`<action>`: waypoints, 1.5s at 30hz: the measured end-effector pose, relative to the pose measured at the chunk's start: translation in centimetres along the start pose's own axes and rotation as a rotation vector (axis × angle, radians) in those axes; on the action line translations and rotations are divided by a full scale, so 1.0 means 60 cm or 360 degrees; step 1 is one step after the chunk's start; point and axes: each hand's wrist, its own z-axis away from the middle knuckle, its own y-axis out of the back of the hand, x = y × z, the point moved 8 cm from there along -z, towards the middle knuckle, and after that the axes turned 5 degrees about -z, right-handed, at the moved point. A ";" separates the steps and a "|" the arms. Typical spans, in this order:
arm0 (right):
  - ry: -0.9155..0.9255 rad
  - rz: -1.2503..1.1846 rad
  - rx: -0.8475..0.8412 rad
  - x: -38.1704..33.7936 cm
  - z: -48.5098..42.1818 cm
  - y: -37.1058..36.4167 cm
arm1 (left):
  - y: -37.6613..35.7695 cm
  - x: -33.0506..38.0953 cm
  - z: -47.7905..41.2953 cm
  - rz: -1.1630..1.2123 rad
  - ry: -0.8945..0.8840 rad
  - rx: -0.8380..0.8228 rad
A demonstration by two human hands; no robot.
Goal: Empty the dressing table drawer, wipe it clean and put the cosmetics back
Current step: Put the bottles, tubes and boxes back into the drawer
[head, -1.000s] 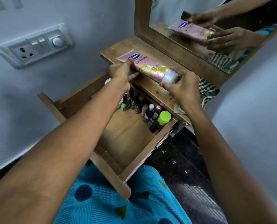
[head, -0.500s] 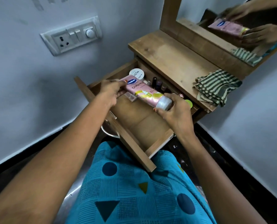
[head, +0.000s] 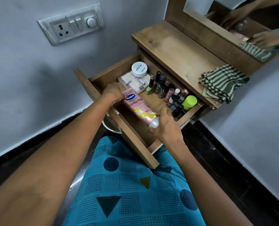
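While in the drawer (head: 135,141), lotion tube (head: 138,108) beside palette (head: 132,82) and nail-polish bottles (head: 161,88).

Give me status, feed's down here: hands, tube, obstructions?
Both grip the lotion tube: left hand tail end, right hand cap end. Tube low in open drawer. Behind it nail polish bottles, not blocking.

We see a matt, grained wooden drawer (head: 132,136), a glossy pink plastic tube (head: 139,108), a striped woven cloth (head: 223,84) and a smooth white plastic jar lid (head: 139,69).
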 end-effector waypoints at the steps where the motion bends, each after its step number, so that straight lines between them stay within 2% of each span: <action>1: 0.0025 0.0101 -0.0030 -0.003 0.000 -0.005 | -0.004 0.001 -0.002 -0.0094 -0.0022 -0.0004; 5: 0.0194 0.0431 -0.0203 -0.017 -0.003 -0.035 | -0.026 0.002 -0.004 -0.0424 -0.0094 -0.0068; 9: 0.0218 0.0561 -0.0288 -0.017 -0.010 -0.049 | -0.037 0.001 -0.003 -0.0640 -0.0098 -0.0088; 18: 0.0185 0.0560 -0.0566 -0.011 -0.015 -0.059 | -0.037 0.001 0.002 -0.0989 -0.0056 0.0017; 31: 0.0060 0.0340 -0.0689 -0.006 -0.025 -0.054 | -0.042 0.009 0.006 -0.1206 -0.0149 0.0048; 34: 0.0042 0.0256 -0.0720 -0.006 -0.025 -0.052 | -0.036 0.014 0.011 -0.1139 -0.0199 0.0121; 37: 0.0044 0.0136 -0.0653 -0.009 -0.026 -0.040 | -0.016 0.022 0.019 -0.0856 -0.0287 0.0279; 42: 0.0100 -0.0130 -0.0363 -0.038 -0.023 -0.007 | 0.029 0.018 0.056 -0.0348 -0.0470 0.0491; 45: 0.0225 -0.0331 -0.0190 -0.081 -0.005 0.016 | 0.069 -0.003 0.091 -0.0157 -0.0627 0.0756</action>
